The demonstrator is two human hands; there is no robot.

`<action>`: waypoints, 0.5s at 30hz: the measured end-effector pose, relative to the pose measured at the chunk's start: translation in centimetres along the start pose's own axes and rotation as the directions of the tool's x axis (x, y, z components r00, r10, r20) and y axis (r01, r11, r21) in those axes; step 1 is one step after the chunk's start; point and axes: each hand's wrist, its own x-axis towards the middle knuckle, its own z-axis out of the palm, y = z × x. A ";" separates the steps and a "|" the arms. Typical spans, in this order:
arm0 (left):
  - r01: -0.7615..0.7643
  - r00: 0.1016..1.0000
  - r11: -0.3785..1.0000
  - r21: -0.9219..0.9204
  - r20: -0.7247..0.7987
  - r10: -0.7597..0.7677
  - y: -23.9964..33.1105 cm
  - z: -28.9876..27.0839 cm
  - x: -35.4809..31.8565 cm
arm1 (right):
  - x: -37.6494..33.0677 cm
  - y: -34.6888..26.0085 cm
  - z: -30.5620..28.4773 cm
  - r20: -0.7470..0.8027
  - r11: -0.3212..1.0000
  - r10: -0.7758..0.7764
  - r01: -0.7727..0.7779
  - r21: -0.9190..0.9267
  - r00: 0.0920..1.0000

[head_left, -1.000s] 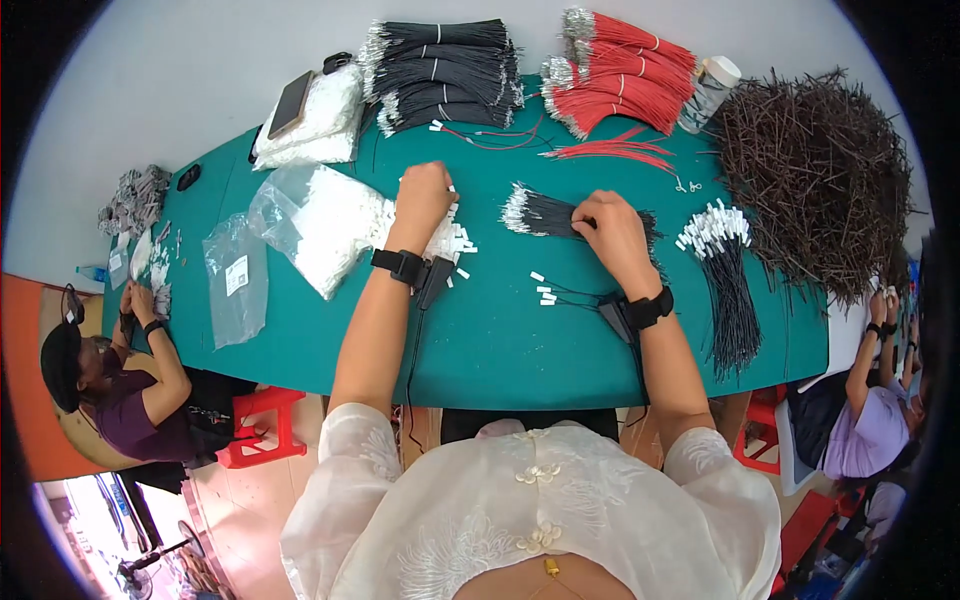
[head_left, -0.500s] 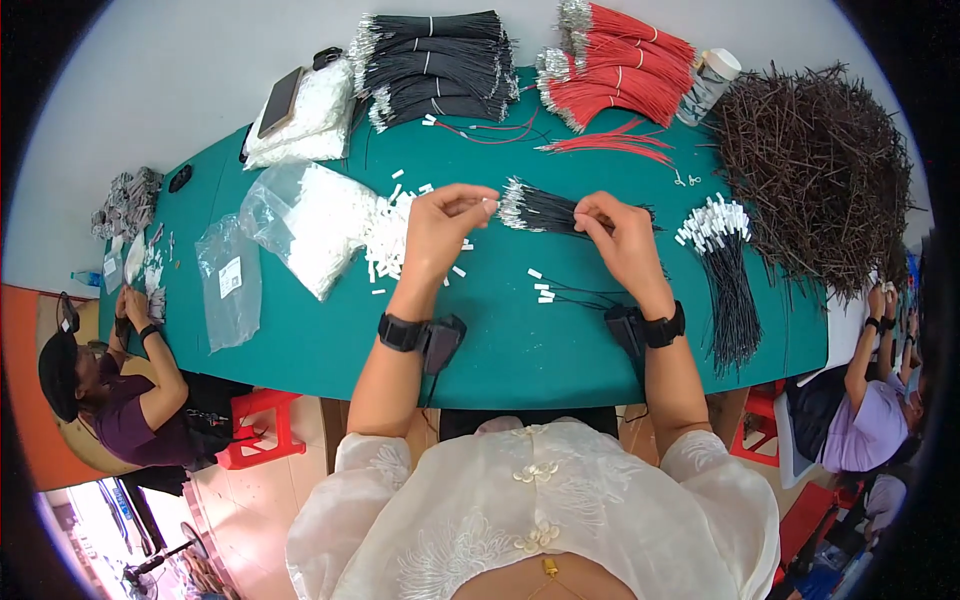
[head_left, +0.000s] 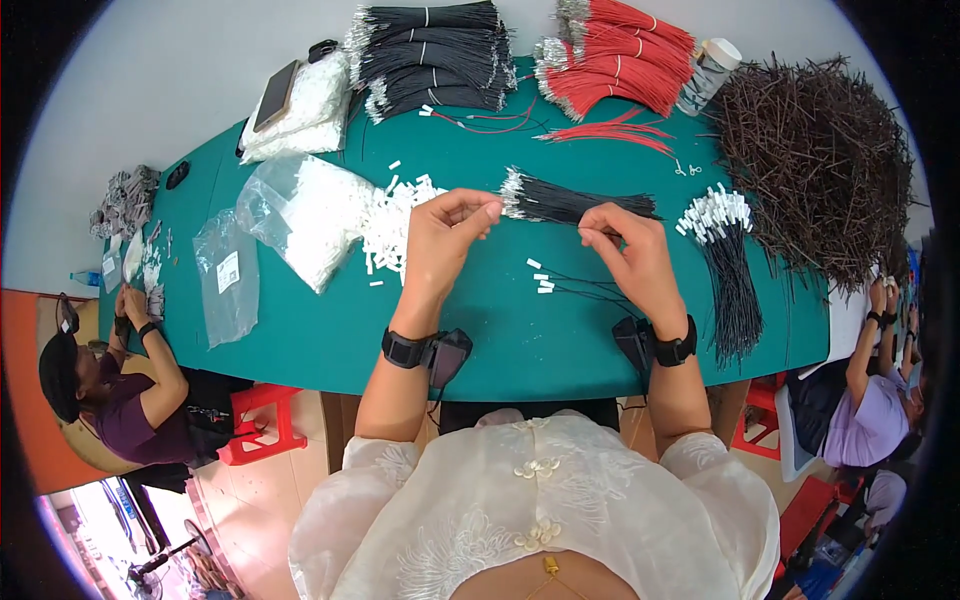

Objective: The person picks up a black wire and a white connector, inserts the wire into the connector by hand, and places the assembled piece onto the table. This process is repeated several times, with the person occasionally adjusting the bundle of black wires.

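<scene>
Head view. The left hand (head_left: 445, 232) is raised over the green tabletop (head_left: 490, 345), thumb and forefinger brought together at the silver-tipped ends of a black wire bundle (head_left: 590, 203). Whether its grip bears on a small piece, a wire tip or nothing cannot be told at this scale. The right hand (head_left: 637, 258) stands at the near side of the same bundle, thumb and forefinger likewise drawn together; whether a wire lies within that grip cannot be told either. The bundle lies crosswise on the tabletop, beyond and partly between the hands, tips toward the left.

Just left of the left hand is a scattered heap of small white connectors (head_left: 388, 235), adjoining the mouth of a clear bag (head_left: 325, 225) filled with similar pieces. A few black wires with white ends (head_left: 570, 283) lie beside the right wrist. Right of that hand, a fanned bundle of white-ended black wires (head_left: 735, 300) points its ends away from the wearer.

Along the far side: stacked black bundles (head_left: 435, 50), stacked red bundles (head_left: 625, 70), a clear jar with a white lid (head_left: 703, 85), and, at right, a large tangled brown heap (head_left: 815, 175).
</scene>
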 end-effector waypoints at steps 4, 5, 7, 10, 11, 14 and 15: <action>-0.005 1.000 1.000 0.022 -0.005 0.005 0.3 0.1 -0.2 | -0.3 -0.2 -0.3 -0.017 0.996 -0.040 0.038 -0.080 0.999; -0.004 1.000 0.999 0.033 -0.002 0.004 0.3 0.1 -0.3 | -0.3 -0.3 -0.2 -0.018 0.996 -0.039 0.038 -0.079 0.999; -0.002 1.000 0.999 0.043 0.002 0.001 0.5 0.3 -0.5 | -0.4 -0.5 -0.1 -0.045 0.997 -0.041 0.038 -0.062 0.998; -0.024 1.000 0.999 0.030 0.008 0.024 0.8 0.9 -0.9 | -0.3 -1.5 0.1 -0.044 0.999 -0.026 0.024 -0.049 0.999; -0.024 1.000 0.999 0.030 0.010 0.023 0.9 1.1 -1.1 | -0.1 -2.1 0.3 -0.028 0.999 -0.012 0.011 -0.045 1.000; -0.007 1.000 1.000 0.007 0.013 0.006 1.1 1.8 -1.8 | 0.0 -2.9 1.4 -0.062 0.999 -0.028 0.027 -0.017 0.998; -0.006 1.000 1.000 0.007 0.014 0.006 1.2 2.0 -1.9 | 0.0 -3.0 1.8 -0.106 0.998 -0.056 0.057 0.006 0.993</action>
